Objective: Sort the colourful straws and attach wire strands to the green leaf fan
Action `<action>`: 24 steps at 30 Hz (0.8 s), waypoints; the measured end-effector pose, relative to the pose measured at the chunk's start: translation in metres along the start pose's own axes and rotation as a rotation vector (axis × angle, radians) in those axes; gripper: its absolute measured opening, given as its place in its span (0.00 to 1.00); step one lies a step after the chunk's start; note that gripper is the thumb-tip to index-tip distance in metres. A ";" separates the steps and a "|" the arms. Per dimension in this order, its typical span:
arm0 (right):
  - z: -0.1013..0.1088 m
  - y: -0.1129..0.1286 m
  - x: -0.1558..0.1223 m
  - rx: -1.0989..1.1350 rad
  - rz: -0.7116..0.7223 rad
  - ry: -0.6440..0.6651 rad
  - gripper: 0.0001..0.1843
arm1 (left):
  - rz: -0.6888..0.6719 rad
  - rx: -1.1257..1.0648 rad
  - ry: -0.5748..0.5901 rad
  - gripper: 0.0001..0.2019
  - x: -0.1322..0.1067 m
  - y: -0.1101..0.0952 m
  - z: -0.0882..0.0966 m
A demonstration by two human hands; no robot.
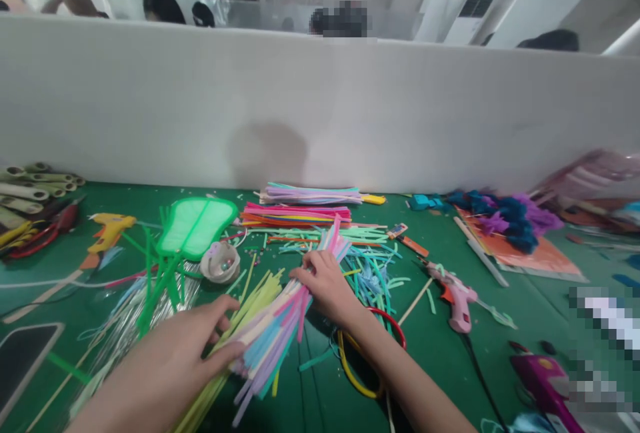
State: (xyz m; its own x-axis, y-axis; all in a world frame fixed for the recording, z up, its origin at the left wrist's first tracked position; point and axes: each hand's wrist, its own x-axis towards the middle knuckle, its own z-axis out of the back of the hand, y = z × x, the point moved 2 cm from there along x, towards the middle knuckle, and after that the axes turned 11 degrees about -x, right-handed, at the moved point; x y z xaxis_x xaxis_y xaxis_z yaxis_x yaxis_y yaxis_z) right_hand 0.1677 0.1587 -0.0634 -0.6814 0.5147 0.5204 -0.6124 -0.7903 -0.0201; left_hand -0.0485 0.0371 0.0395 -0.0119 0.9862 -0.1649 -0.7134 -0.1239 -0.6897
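Both my hands hold one thick bundle of pastel foam strips [280, 323] that lies slantwise over the green table [440, 353]. My right hand [325, 283] is wrapped round its middle. Lower down, near the bundle's near end, my left hand [195, 343] closes thumb and fingers on it. Yellow-green strips [245, 303] lie just under and left of the bundle. Loose cut strips in green, blue and orange [370, 256] are scattered beyond my right hand.
Stacks of coloured strips [295, 214] lie by the white partition [320, 106]. Left: a green fan frame [196, 225], a small bowl [220, 261], a yellow glue gun [107, 229], rolls [30, 186], a phone [25, 356]. Right: a pink glue gun [457, 296], red and yellow hoops [360, 379], blue-purple fluff [505, 216].
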 end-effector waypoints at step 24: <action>-0.003 0.007 -0.022 -0.008 -0.015 -0.097 0.09 | -0.072 -0.156 -0.380 0.13 -0.058 0.066 -0.065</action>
State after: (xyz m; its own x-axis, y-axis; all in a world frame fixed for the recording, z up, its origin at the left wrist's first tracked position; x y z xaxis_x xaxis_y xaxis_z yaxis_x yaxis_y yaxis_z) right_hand 0.1771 0.1428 -0.0781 -0.6303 0.4915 0.6010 -0.6256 -0.7799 -0.0183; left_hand -0.0492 -0.0349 -0.0422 -0.2445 0.9595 0.1400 -0.6075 -0.0391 -0.7934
